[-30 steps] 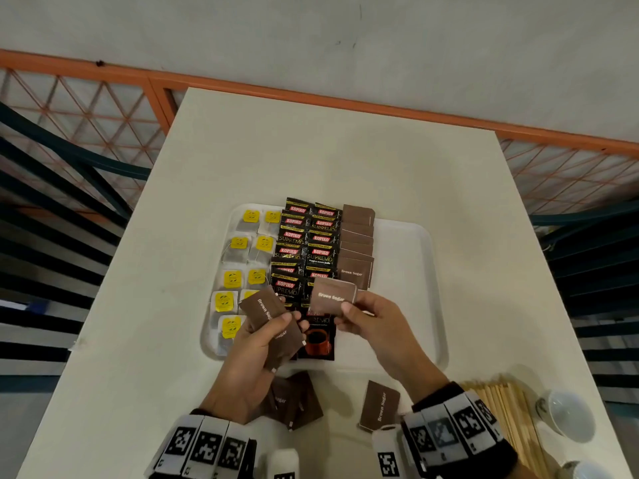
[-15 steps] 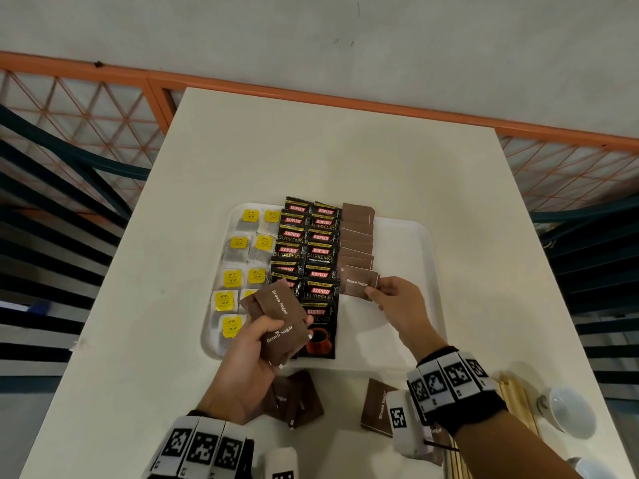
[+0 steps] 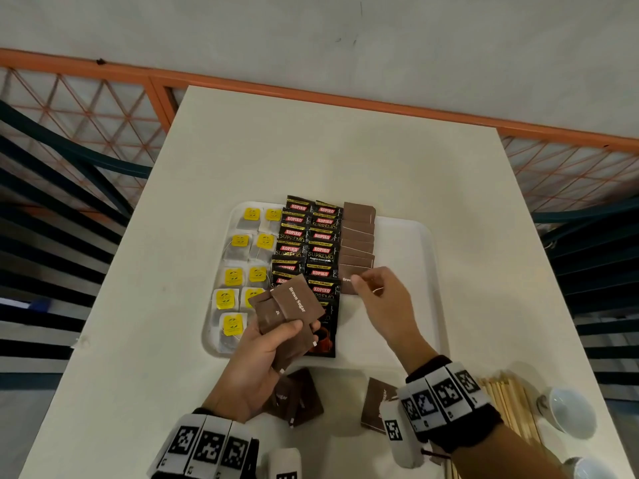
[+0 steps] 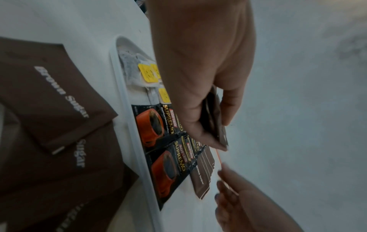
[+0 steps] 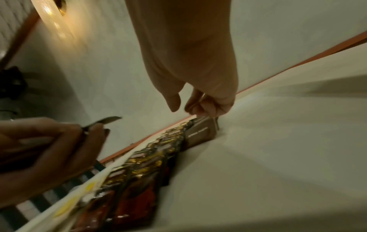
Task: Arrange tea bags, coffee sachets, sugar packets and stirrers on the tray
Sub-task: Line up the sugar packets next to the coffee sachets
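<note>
Tea bags and coffee sachets fill the tray. The left hand grips spare brown sugar packets; the right hand hangs loosely curled over the newest packet. Stirrers wait beside its wrist.

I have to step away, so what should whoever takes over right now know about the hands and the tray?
Left hand holds a fan of spare brown sugar packets over the tray.
Right hand is at the nearest packet of the sugar column; whether it still pinches it is unclear.
Done: tea bags and coffee sachets are laid in columns.
Left: the held packets, the loose sugar packets on the table, and the stirrers, still off the tray.
</note>
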Demonstrator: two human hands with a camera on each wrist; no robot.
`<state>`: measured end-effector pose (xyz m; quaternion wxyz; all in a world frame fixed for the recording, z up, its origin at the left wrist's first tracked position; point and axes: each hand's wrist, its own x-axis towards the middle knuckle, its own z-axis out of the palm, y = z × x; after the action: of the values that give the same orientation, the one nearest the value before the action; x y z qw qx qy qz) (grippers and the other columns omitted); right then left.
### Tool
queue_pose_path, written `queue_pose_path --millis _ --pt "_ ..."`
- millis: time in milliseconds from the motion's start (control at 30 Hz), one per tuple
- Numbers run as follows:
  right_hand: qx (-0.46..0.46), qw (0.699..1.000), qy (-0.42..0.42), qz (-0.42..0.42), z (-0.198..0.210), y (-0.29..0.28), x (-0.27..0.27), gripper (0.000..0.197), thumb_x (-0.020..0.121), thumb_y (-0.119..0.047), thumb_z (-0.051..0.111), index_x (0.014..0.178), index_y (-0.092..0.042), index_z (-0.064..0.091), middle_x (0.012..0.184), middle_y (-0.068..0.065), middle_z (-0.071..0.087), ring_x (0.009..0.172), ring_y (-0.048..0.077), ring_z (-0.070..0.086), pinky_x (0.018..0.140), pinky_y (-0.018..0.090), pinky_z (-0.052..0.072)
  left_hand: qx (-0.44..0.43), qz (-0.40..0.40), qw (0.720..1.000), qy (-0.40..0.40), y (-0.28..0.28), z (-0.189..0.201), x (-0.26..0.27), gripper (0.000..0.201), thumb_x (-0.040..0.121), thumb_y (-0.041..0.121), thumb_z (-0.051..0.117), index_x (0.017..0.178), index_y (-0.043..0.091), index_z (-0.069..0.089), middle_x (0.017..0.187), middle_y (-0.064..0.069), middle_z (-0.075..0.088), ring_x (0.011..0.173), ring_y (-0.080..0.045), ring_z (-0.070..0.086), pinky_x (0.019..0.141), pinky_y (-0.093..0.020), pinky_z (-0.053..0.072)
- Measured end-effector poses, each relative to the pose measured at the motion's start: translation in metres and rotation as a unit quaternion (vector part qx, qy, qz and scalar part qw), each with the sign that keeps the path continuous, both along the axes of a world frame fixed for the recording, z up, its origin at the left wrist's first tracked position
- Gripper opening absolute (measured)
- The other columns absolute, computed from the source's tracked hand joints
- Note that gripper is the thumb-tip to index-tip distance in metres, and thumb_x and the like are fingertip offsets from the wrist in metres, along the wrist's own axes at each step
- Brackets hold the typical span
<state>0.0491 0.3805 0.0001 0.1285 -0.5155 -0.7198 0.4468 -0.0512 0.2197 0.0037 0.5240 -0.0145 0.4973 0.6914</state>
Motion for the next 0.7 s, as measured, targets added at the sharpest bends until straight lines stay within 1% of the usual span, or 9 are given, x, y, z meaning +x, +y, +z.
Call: queue_pose_path --millis 67,133,233,367,433,500,567,633,700 --pt "-0.057 0.995 0.031 0.075 0.013 -0.015 -0.003 0.017 0.09 -0.037 0.054 0.097 -0.021 0.058 0.086 -0.011 0.058 0.079 0.001 0.052 0.068 0.014 0.039 -0.005 -0.004 1.0 0.019 0.001 -0.001 0.002 0.031 0.082 -0.004 0.055 0.109 0.009 0.062 0.087 -0.013 0.073 0.078 -0.02 0.071 0.059 -0.027 0.056" --pt "-0.119 0.982 0.072 0.129 0.019 -0.025 -0.006 0.019 0.088 -0.035 0.057 0.099 -0.02 0.062 0.089 -0.011 0.062 0.083 0.002 0.057 0.073 0.015 0.043 -0.008 -0.005 0.999 0.037 0.003 -0.001 0.004 0.031 0.078 -0.004 0.058 0.104 0.012 0.064 0.083 -0.008 0.074 0.075 -0.018 0.071 0.06 -0.026 0.056" --pt "-0.182 0.963 0.108 0.165 0.021 -0.034 -0.007 0.017 0.086 -0.02 0.063 0.102 -0.016 0.064 0.093 -0.006 0.067 0.083 0.003 0.063 0.071 0.014 0.05 -0.001 -0.003 0.999 0.037 0.004 0.001 0.006 0.03 0.077 -0.005 0.059 0.101 0.012 0.065 0.082 -0.006 0.075 0.074 -0.016 0.071 0.061 -0.026 0.058" --pt "-0.221 0.955 0.156 0.124 0.023 -0.033 -0.008 0.014 0.09 -0.008 0.055 0.102 -0.012 0.06 0.097 0.005 0.065 0.086 0.014 0.064 0.073 0.023 0.056 -0.007 0.004 1.0 0.021 0.002 0.0 0.005 0.035 0.074 0.003 0.061 0.11 0.006 0.063 0.089 -0.01 0.074 0.08 -0.021 0.071 0.068 -0.03 0.058" --pt "-0.229 0.953 0.172 0.101 0.022 -0.028 -0.005 0.022 0.092 -0.004 0.051 0.111 -0.012 0.059 0.106 0.009 0.06 0.088 0.018 0.062 0.07 0.023 0.056 -0.015 0.017 1.0 -0.006 0.001 -0.001 0.003 0.028 0.082 0.0 0.057 0.11 0.002 0.061 0.087 -0.013 0.072 0.075 -0.021 0.071 0.063 -0.029 0.058" --pt "-0.219 0.957 0.171 0.082 0.021 -0.021 0.0 0.032 0.093 -0.003 0.049 0.118 -0.019 0.057 0.113 0.007 0.056 0.091 0.018 0.06 0.069 0.023 0.056 -0.015 0.028 0.999 -0.022 0.001 -0.001 0.0 0.025 0.086 -0.002 0.053 0.11 -0.001 0.058 0.085 -0.014 0.069 0.07 -0.019 0.072 0.056 -0.026 0.057" --pt "-0.181 0.971 0.146 0.048 0.017 -0.012 0.007 0.036 0.091 -0.004 0.052 0.121 -0.023 0.055 0.111 0.002 0.056 0.089 0.016 0.059 0.066 0.02 0.055 -0.009 0.032 0.999 -0.034 0.0 0.0 -0.002 0.023 0.088 -0.002 0.05 0.109 0.002 0.057 0.083 -0.013 0.07 0.07 -0.02 0.072 0.055 -0.027 0.057" --pt "-0.142 0.982 0.122 -0.018 0.009 -0.001 0.014 0.034 0.087 -0.006 0.059 0.118 -0.02 0.055 0.105 0.005 0.062 0.083 0.016 0.06 0.062 0.018 0.051 -0.001 0.035 0.998 -0.049 -0.001 0.001 -0.004 0.023 0.089 -0.002 0.047 0.109 0.003 0.056 0.085 -0.015 0.07 0.074 -0.023 0.072 0.057 -0.029 0.058" --pt "-0.127 0.983 0.108 -0.076 0.001 0.007 0.02 0.03 0.084 -0.007 0.065 0.112 -0.014 0.058 0.101 0.01 0.067 0.08 0.017 0.061 0.062 0.021 0.048 0.013 0.039 0.997 -0.07 -0.003 0.001 -0.005 0.028 0.089 -0.002 0.043 0.114 0.003 0.054 0.088 -0.016 0.069 0.077 -0.025 0.072 0.061 -0.031 0.059"
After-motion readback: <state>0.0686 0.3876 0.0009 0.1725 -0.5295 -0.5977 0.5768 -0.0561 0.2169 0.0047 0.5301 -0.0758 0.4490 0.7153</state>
